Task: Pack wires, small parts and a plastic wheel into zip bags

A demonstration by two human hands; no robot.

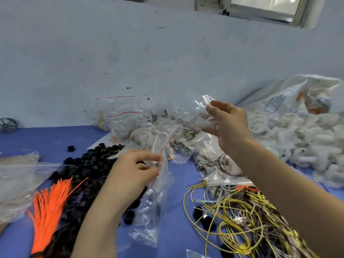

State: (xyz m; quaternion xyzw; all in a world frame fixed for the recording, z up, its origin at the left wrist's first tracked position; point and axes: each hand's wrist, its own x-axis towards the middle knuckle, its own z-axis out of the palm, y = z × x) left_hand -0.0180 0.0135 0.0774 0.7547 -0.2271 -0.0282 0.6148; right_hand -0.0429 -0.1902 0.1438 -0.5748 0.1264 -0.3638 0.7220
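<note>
Clutter hides much of the blue counter (178,175) in this single head view. My left hand (134,170) pinches a clear zip bag (154,200) at its red seal strip; the bag hangs down crinkled, and something dark and something white show through its film, too blurred to name. My right hand (229,123) is raised, thumb and fingers closed on a thin, empty-looking clear bag (202,107), though how its fingertips meet is hard to see through the plastic. Behind both lies a heap of filled zip bags (149,131), contents indistinct. Black ring-shaped parts (87,170) sprawl under my left forearm, beside a bundle of orange ties (50,200) cut off at the bottom edge. Yellow, grey and dark wires (238,216) tangle at the right, partly under my arm. White plastic wheels (297,138) spill from a woven sack (286,97) printed "1952". A dark spoked wheel (8,125) sits far left, clipped by the frame.
</note>
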